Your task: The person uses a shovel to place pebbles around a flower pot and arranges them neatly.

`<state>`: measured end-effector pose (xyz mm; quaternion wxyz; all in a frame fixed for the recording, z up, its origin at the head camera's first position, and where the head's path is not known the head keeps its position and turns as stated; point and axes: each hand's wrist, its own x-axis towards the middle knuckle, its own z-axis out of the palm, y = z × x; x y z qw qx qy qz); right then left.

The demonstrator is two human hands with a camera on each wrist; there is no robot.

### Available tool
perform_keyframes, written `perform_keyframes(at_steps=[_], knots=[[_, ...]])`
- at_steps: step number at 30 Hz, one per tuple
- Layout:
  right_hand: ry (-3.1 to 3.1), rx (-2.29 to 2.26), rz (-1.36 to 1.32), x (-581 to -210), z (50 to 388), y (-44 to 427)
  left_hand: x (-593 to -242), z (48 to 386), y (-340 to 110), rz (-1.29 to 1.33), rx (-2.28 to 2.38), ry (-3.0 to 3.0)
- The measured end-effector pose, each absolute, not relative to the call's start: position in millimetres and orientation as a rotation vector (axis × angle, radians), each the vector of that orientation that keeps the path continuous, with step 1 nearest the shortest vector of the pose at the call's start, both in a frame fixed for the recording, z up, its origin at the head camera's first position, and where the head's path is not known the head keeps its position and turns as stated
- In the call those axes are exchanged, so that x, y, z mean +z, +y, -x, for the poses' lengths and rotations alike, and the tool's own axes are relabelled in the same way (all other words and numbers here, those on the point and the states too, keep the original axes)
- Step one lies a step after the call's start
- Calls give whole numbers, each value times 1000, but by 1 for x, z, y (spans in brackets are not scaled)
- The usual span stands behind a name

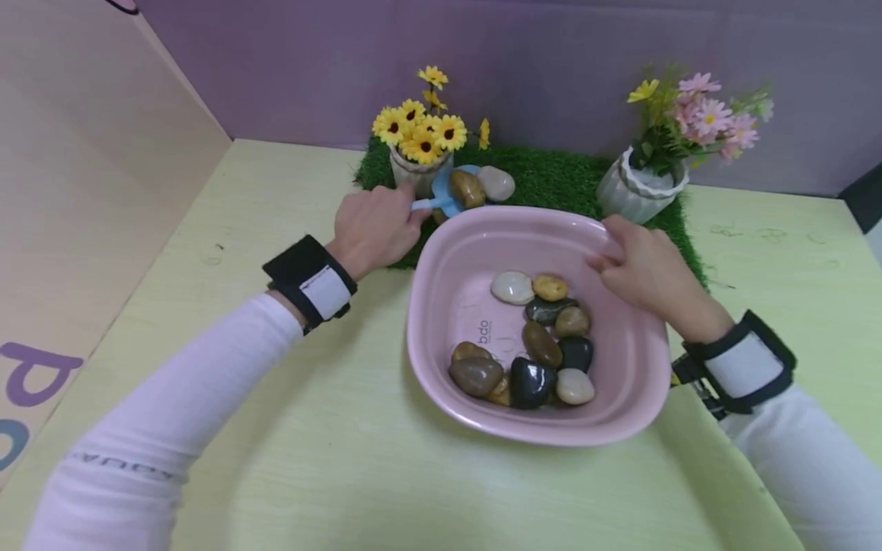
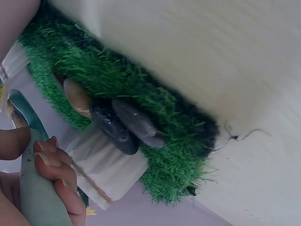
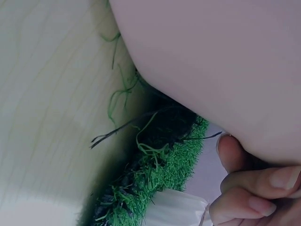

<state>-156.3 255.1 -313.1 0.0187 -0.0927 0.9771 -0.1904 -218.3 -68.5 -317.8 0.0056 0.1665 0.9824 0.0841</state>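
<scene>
Blue scoop [image 1: 444,189]: the left hand [image 1: 377,228] is nearer and holds its handle, fingers wrapped round it. In the head view, the long axis runs roughly eight to two o'clock; the head lies at two o'clock from the grip and eleven o'clock from the basin's [image 1: 441,283] middle. The right hand [image 1: 651,268] grips the basin rim between one and two o'clock. Count: one scoop; one basin; two pots [image 1: 623,191]; at least eleven stones [image 1: 541,344] inside the basin; one brown stone [image 1: 467,188] at the scoop's head, apparently on it; one pale stone [image 1: 499,184] beside that, support unclear.
</scene>
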Motion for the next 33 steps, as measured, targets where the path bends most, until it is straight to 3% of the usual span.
perform_keyframes(at_steps=[17, 33], knots=[[3024, -600, 272, -314, 157, 255, -335, 224, -78, -531, 223, 3035], [3016, -597, 254, -311, 156, 255, -330, 229, -79, -520, 211, 3001]])
